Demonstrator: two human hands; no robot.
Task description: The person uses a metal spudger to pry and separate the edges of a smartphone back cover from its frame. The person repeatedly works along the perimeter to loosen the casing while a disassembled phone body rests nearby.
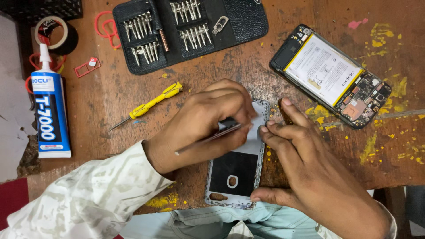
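Left hand (201,121) holds thin tool (208,138) against phone back cover (237,172) on desk (221,66). Right hand (305,163) steadies cover edge. Opened phone (330,75) lies well apart.

A worn, paint-flecked wooden table (248,66) carries a black bit case (239,20) far, a yellow screwdriver (152,102), a blue-and-white glue tube (49,110) left, an opened phone (330,73) right, and a white phone panel (237,175) near.
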